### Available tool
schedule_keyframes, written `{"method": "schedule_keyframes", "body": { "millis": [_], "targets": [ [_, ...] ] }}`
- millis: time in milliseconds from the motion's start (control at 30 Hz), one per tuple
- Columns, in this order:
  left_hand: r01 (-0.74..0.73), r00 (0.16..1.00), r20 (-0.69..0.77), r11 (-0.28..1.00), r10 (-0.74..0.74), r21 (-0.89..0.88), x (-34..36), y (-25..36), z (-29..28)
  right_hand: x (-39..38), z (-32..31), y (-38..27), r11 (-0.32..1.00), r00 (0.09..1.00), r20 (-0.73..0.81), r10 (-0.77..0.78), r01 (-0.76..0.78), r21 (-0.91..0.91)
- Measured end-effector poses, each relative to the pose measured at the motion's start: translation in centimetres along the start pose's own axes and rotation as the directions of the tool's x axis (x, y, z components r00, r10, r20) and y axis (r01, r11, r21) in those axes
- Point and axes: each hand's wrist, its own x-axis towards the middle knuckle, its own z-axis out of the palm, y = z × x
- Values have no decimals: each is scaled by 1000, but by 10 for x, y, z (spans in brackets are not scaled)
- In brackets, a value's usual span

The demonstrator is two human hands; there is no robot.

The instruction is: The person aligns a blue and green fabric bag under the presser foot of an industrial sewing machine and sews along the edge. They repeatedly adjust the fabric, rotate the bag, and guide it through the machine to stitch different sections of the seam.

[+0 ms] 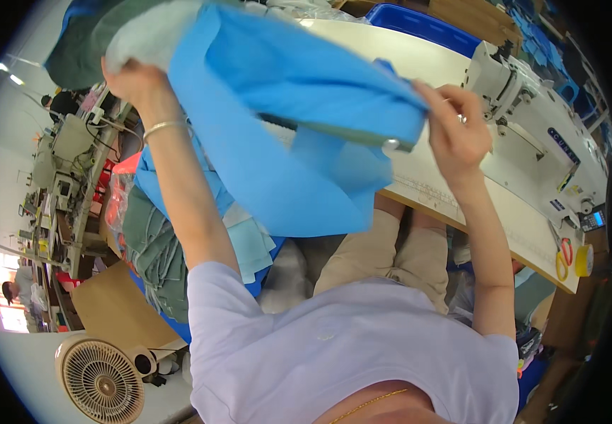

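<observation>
A large blue fabric piece (292, 78) with dark green and pale grey parts is lifted in the air above the white sewing table (408, 184). My left hand (135, 81), raised at the upper left, is closed on the pale and green part of this fabric; its fingertips are partly hidden. My right hand (458, 127) pinches the blue fabric's right end, beside a white sewing machine (553, 148). A small round shiny piece (391, 144) sits on the lower green edge. The fabric hides much of the tabletop.
Stacked green (150, 254) and light blue (246, 251) pieces lie below my left arm. A blue bin (422, 25) sits behind the table. Scissors (562, 261), yellow tape (584, 261) and a calculator (593, 219) lie right. A fan (104, 381) stands lower left; people (62, 102) are at far left.
</observation>
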Motion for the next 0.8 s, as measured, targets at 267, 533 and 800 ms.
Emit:
{"method": "schedule_keyframes", "body": {
  "millis": [267,533,800],
  "targets": [
    [339,861,395,940,-321,26,53,-18,-97,-77,6,-56,669,818,573,46,-451,590],
    [320,937,124,945,-326,65,23,-6,-119,-39,76,0,295,-52,936,348,-942,-161],
    [104,994,-87,867,-70,487,16,31,-87,-30,144,-8,-278,115,961,250,-943,185]
  ]
}}
